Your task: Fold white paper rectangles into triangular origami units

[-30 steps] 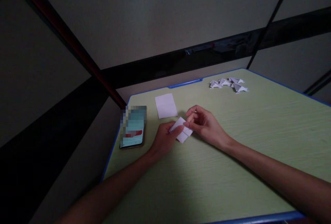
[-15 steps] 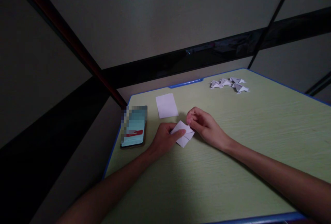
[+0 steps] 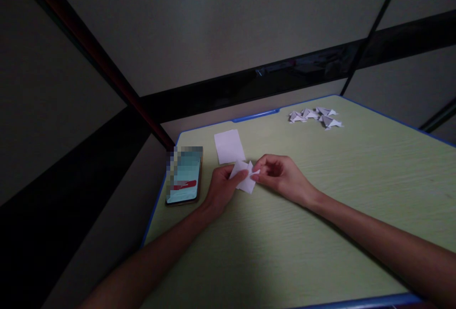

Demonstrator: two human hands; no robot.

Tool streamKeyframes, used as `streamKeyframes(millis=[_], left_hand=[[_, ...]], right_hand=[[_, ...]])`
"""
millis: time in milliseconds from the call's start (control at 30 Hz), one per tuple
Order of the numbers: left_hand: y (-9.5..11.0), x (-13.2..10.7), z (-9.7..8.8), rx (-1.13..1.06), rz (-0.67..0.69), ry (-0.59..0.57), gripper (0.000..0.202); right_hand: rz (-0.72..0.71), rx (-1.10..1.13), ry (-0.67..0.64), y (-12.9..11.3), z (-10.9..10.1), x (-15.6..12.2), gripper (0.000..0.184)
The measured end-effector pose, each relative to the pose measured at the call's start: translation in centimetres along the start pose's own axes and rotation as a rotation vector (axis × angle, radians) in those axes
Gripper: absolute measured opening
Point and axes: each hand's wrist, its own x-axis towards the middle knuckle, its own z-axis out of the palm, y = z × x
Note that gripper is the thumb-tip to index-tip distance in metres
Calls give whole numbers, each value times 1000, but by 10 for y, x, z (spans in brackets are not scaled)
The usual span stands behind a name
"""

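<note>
A small piece of folded white paper (image 3: pixel 246 184) is held between my two hands, above the pale green table (image 3: pixel 320 242). My left hand (image 3: pixel 223 186) pinches its left side, thumb lying on top and the fingers hidden underneath. On its right edge, my right hand (image 3: pixel 280 173) grips a small pointed flap between thumb and index finger. That flap is lifted away from the rest of the paper. Just beyond the left hand lies a flat square sheet of white paper (image 3: pixel 229 145).
A phone (image 3: pixel 184 176) with a lit, partly blurred screen lies at the table's left edge. Several folded paper figures (image 3: pixel 309 113) stand grouped at the far right. Behind the table rises a panelled wall (image 3: pixel 228 28), and a blue trim (image 3: pixel 256 115) edges the tabletop.
My left hand has shifted the folded paper slightly left and away from me, turning it. My right hand has closed on the right flap and bent it upward.
</note>
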Motion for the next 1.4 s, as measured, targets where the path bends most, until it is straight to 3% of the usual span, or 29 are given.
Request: streamKeyframes(millis=[267,467,700,900,1200,1400], left_hand=[[-1,2,-3,-24,-45,-83,15],[0,1,-2,64,-35,-145,17],[-2,1,-1,184,2,-146,16],[-6,5,-4,208,52,-165,16],[-4,7,-4,51,-15,-212,17],[-5,6,-3,-27,-29,-112,19]], right_hand=[[-7,-109,-61,0,-3,-1,6],[-26,-44,-42,1,-5,2,13],[-50,-310,-149,0,-8,2,18],[-38,-283,-157,-3,-8,1,20],[-45,-203,-51,3,-10,4,21],[-83,-40,118,3,-9,5,19]])
